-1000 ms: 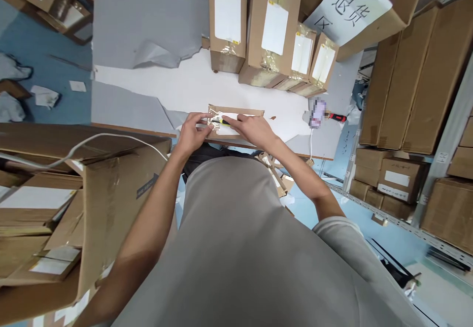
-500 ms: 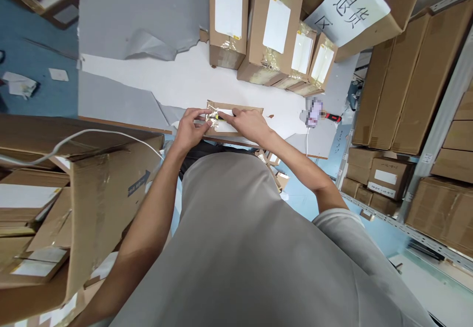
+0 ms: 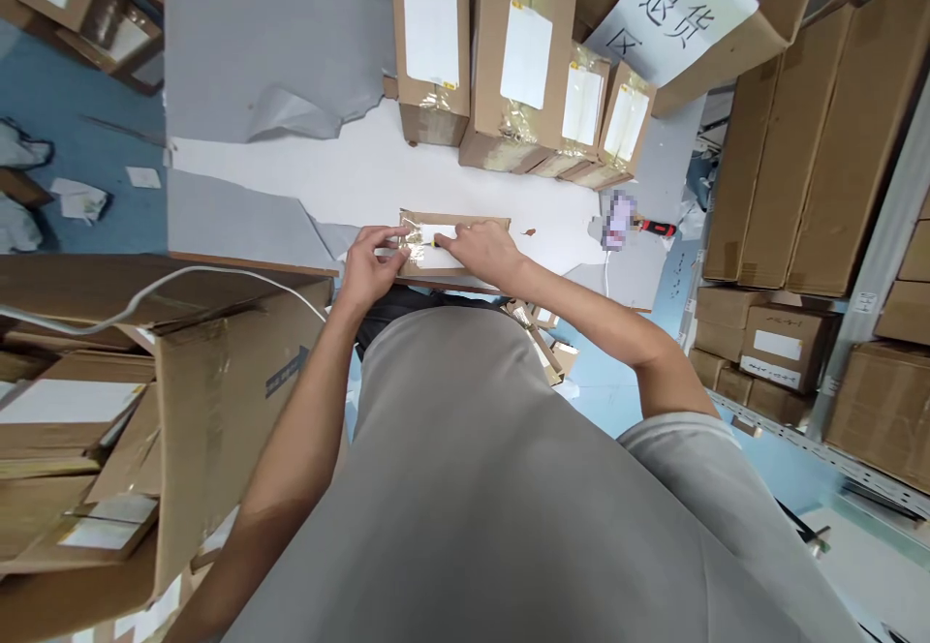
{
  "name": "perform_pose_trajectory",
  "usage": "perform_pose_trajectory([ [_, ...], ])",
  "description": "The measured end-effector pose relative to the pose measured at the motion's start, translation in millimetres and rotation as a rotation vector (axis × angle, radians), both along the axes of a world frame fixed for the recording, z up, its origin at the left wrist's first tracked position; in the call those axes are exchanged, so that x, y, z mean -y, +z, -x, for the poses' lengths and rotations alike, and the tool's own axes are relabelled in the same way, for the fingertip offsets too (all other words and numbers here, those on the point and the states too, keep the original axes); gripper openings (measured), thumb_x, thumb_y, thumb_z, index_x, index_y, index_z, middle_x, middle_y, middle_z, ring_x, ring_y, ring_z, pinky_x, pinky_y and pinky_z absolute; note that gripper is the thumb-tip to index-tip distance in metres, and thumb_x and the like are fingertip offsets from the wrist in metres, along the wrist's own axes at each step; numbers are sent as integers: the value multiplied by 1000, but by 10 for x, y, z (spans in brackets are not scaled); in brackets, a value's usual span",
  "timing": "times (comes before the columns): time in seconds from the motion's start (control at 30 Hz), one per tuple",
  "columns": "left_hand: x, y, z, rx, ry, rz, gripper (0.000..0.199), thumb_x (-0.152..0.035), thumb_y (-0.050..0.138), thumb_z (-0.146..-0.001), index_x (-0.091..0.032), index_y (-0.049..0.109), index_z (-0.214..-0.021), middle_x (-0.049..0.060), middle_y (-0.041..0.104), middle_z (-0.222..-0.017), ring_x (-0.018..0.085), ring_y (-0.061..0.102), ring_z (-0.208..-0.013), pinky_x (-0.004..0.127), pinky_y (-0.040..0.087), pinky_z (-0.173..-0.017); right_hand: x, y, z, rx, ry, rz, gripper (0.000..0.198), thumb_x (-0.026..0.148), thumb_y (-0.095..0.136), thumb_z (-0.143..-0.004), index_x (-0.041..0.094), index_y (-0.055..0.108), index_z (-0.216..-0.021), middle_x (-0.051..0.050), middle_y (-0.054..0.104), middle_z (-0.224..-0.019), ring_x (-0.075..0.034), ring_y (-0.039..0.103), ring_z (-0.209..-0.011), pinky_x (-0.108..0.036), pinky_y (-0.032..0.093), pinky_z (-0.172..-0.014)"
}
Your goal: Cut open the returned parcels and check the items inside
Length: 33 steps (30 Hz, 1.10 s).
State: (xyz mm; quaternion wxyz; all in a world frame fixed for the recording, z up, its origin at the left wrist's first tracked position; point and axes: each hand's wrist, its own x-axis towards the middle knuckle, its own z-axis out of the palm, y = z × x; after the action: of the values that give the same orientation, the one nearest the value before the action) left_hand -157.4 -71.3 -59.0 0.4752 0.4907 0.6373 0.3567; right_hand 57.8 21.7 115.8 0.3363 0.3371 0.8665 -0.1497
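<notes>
A small flat cardboard box with a white label and clear tape lies near the front edge of the table. My left hand rests on its left end, thumb and fingers apart, the tips touching the taped surface. From the right, my right hand reaches over the box. It is closed around a utility knife with a dark and yellow body, the front end pointing left at the tape. Most of the knife is hidden under my fingers.
Several taped, labelled boxes stand at the back of the table. A red-and-black handle lies at the right beside a blurred item. A large open carton with a white cable across it is at my left. Shelves of cartons stand right.
My left fingertips have drawn back slightly toward the box's left edge. My right hand has shifted a little rightward along the box with the utility knife. The whole view has tilted slightly.
</notes>
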Motion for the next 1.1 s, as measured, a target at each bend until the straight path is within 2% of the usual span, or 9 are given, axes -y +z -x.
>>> perform_pose_trajectory([
  [0.2,5,61,-82,-33,17,15,44,-40,78,-97,-24,85,-138,13,73,-143,26,77,-112,36,69,-88,56,227,-744,139,-205,-16,53,10,47,-119,20,71,-165,-27,84,-142,-36,84,-130,-43,58,-98],
  [0.33,-7,90,-144,-64,31,17,42,-38,77,-97,-25,85,-136,13,73,-141,26,77,-111,36,69,-88,165,276,-984,188,-277,-33,60,7,44,-118,21,64,-173,-28,82,-146,-36,84,-129,-43,56,-97],
  [0.67,-28,100,-156,-111,38,2,40,-37,76,-96,-25,84,-133,13,75,-141,26,78,-108,39,70,-90,206,70,-1041,141,-271,-52,62,1,41,-116,18,69,-168,-29,80,-149,-35,82,-132,-41,54,-96],
  [0.77,-50,106,-170,-121,43,-1,41,-37,76,-95,-24,85,-132,14,76,-140,25,79,-105,39,70,-89,157,-27,-1202,78,-245,-54,63,4,40,-118,24,67,-171,-26,79,-153,-34,80,-134,-40,54,-96],
  [0.83,-54,102,-165,-120,40,-3,41,-38,76,-94,-24,85,-131,14,77,-140,26,79,-105,39,70,-89,129,-100,-1409,12,-283,-39,57,12,44,-122,30,69,-170,-21,81,-152,-33,80,-132,-39,54,-97],
  [0.9,-46,80,-132,-115,42,-4,40,-40,76,-94,-24,85,-130,14,78,-141,27,80,-106,39,70,-89,134,-200,-1654,-110,-385,-5,47,22,51,-124,34,74,-163,-15,83,-149,-31,80,-130,-38,55,-98],
  [0.97,-30,38,-59,-111,66,-6,41,-42,75,-95,-25,83,-131,14,78,-143,27,80,-109,39,70,-90,185,-359,-1859,-324,-567,58,35,31,60,-123,30,80,-151,-10,86,-141,-29,81,-125,-35,57,-99],
  [1.03,-14,-16,52,-115,102,-9,43,-44,75,-94,-25,81,-132,14,80,-144,27,81,-112,39,70,-94,279,-590,-1948,-613,-843,130,29,42,68,-119,24,82,-137,-8,88,-125,-24,81,-111,-31,60,-95],
  [1.1,-4,-67,183,-133,129,-16,43,-46,74,-94,-25,80,-132,14,82,-141,28,80,-115,41,70,-100,393,-874,-1884,-866,-1176,159,35,54,74,-114,21,79,-127,-4,85,-108,-18,77,-91,-28,62,-88],
])
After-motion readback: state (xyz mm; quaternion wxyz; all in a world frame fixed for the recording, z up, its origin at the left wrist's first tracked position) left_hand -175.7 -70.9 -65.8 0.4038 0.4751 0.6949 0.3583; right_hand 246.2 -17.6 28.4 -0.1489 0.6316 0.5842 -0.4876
